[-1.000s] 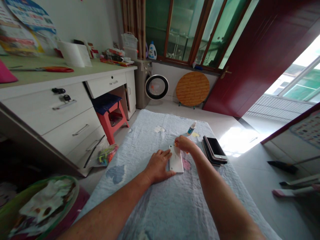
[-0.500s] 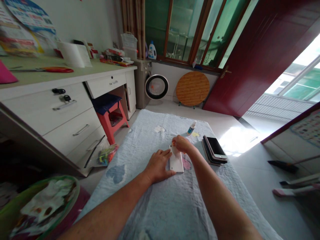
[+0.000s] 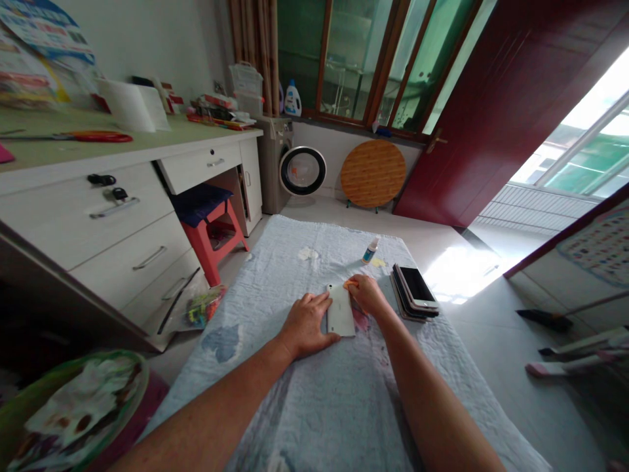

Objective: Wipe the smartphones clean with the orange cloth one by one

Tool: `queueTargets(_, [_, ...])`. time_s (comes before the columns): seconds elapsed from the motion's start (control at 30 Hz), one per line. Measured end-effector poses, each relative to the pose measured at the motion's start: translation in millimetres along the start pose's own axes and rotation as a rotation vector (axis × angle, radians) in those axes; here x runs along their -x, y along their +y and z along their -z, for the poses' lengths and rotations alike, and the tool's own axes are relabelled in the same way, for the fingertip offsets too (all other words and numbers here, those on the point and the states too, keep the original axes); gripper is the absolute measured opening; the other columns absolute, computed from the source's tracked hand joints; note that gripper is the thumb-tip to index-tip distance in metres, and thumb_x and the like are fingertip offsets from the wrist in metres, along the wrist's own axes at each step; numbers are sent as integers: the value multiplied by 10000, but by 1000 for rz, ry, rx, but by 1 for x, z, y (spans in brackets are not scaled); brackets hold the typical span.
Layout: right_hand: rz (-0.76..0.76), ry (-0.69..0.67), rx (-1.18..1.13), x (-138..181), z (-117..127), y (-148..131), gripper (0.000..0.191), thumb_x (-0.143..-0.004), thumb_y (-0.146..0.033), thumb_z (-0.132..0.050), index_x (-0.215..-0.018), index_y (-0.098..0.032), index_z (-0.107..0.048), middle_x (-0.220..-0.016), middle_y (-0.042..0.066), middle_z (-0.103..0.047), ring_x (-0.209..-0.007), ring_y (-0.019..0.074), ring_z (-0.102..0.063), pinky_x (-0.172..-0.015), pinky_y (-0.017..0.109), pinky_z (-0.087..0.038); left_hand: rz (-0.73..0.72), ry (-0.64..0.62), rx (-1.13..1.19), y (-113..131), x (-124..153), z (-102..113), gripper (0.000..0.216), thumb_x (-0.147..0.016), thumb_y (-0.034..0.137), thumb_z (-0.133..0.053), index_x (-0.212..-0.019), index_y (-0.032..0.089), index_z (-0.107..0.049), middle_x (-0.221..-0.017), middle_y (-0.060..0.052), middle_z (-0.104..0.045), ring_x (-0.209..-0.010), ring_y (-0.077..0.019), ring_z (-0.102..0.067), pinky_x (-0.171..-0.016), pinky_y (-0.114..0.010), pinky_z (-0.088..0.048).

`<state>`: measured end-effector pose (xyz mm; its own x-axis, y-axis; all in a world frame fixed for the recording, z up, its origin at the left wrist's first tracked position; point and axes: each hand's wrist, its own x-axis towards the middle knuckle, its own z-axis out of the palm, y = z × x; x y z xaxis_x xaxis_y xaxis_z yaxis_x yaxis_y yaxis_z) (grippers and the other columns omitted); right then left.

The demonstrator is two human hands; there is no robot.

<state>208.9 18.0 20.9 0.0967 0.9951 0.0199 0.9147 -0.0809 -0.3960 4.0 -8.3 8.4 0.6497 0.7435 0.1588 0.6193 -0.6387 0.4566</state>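
Observation:
A white phone (image 3: 341, 314) lies back side up on the blue cloth cover (image 3: 334, 393). At its left side, my left hand (image 3: 305, 326) grips it, fingers on the upper left edge and thumb at the bottom edge. My right hand (image 3: 367, 295) is closed on a small orange cloth (image 3: 349, 284), which touches the phone's upper right corner; most of the cloth is hidden in the fingers. Beyond the hands stands a small spray bottle (image 3: 371, 250) with a blue label. On the right sits a stack of phones and tablets (image 3: 415, 292), with a white-framed one on top.
A white desk (image 3: 132, 229) with drawers runs along the left, a red stool (image 3: 213, 229) under it. At lower left is a bin (image 3: 140, 393) with used tissues. A washing machine (image 3: 275, 164) with its door open and a round wooden tabletop (image 3: 373, 172) stand behind.
My right hand has moved from over the phone's upper part to its upper right edge, uncovering more of the back and the orange cloth. My left hand stays on the phone.

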Motion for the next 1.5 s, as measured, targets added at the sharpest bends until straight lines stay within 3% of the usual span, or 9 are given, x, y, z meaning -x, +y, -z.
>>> queueTargets(0.2, [-75,44,-101,16,-3,3,249,-812,-250,-553,-902,-121,-746,-786,79,-716,-724,157,-603,-627,225,-368,10,-19,-4,0,0,0,752,-650,571,-728,-1281,209,-537,-1424,-95,-497,-1204,-334,-487,-989,-448,-413])
queueTargets(0.43, [-95,-49,-166,40,3,-1,236,-797,-255,-542,-793,-115,-731,-605,36,-654,-552,118,-527,-529,211,-316,-4,-6,-16,-1,-1,-2,725,-659,568,-723,-1259,201,-547,-1400,-98,-518,-1195,-325,-498,-986,-437,-417])
queueTargets(0.77, [-65,-171,-169,74,14,-2,216,-781,-267,-554,-765,-139,-727,-615,29,-657,-550,116,-515,-506,216,-296,-9,-15,-26,0,-1,-1,702,-666,533,-724,-1255,195,-549,-1407,-100,-511,-1172,-324,-505,-977,-437,-419])
queueTargets(0.9, [-61,-180,-117,67,16,-3,199,-776,-232,-561,-801,-143,-737,-653,38,-681,-581,122,-546,-537,214,-319,-18,-24,-26,0,-2,0,691,-669,548,-718,-1237,188,-558,-1408,-110,-508,-1173,-329,-503,-975,-439,-419])
queueTargets(1.27, [-110,42,-83,3,-2,1,269,-770,-219,-538,-892,-120,-757,-768,71,-713,-741,157,-608,-619,218,-367,-19,-46,-11,0,-1,6,723,-659,534,-731,-1263,182,-543,-1423,-117,-494,-1185,-330,-501,-1009,-439,-398])
queueTargets(1.5, [-85,26,-87,6,-2,2,250,-771,-227,-547,-854,-118,-756,-737,73,-711,-687,148,-598,-590,222,-359,-14,-35,-9,1,-1,4,680,-665,530,-722,-1239,208,-553,-1407,-101,-511,-1195,-329,-500,-1016,-436,-393])
